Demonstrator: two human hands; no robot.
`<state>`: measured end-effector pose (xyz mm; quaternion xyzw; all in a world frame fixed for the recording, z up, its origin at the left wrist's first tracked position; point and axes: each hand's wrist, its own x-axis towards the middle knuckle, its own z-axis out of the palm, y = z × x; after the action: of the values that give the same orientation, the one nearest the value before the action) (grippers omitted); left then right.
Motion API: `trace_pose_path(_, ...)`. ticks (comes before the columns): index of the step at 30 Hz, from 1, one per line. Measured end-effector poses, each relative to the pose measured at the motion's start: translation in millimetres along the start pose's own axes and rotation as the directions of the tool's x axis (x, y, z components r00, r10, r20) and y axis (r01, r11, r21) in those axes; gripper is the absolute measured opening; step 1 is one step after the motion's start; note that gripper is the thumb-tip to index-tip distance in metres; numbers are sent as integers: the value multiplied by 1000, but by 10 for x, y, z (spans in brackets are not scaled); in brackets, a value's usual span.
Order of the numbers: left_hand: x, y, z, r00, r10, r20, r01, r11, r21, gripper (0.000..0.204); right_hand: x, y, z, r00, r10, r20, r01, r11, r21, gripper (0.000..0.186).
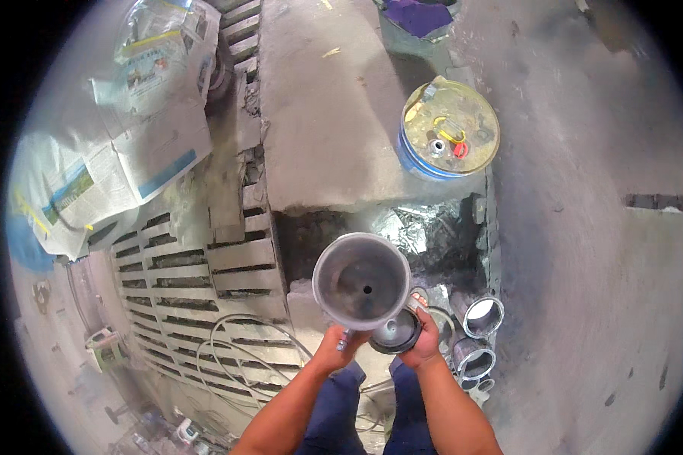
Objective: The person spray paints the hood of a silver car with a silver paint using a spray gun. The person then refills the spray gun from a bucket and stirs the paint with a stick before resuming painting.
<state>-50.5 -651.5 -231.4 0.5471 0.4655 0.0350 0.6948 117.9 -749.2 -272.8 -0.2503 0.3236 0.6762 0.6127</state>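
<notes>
In front of me I see down into a deep grey round cup (357,279), its mouth facing up and a small dark hole in its floor. My left hand (335,350) is closed below the cup's near left side, beside a small metal fitting (344,339); the cup hides most of the fingers. A black-rimmed round lid (396,332) sits tilted in my right hand (425,339), its fingers wrapped round the right edge. The lid is right beside the cup's near rim; whether they touch I cannot tell.
Beyond the cup is a floor pit (448,235) with shiny crumpled sheeting. A blue drum (451,129) stands past it. Metal cylinders (484,315) lie to the right. Slatted floor (178,303) with a looped hose (212,341) is left, below newspaper-covered objects (152,144).
</notes>
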Motion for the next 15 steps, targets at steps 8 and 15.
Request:
trace_pose_path(8, -144, -151, -129, 960, 272, -68, -241, 924, 296, 18, 98, -7, 372, 981, -89, -173, 30, 947, -320, 38)
trace_pose_path(15, -238, -418, -388, 973, 104, -208, -87, 992, 88, 17, 356, -955, 702, 897, -361, -255, -17, 549, -836, 19)
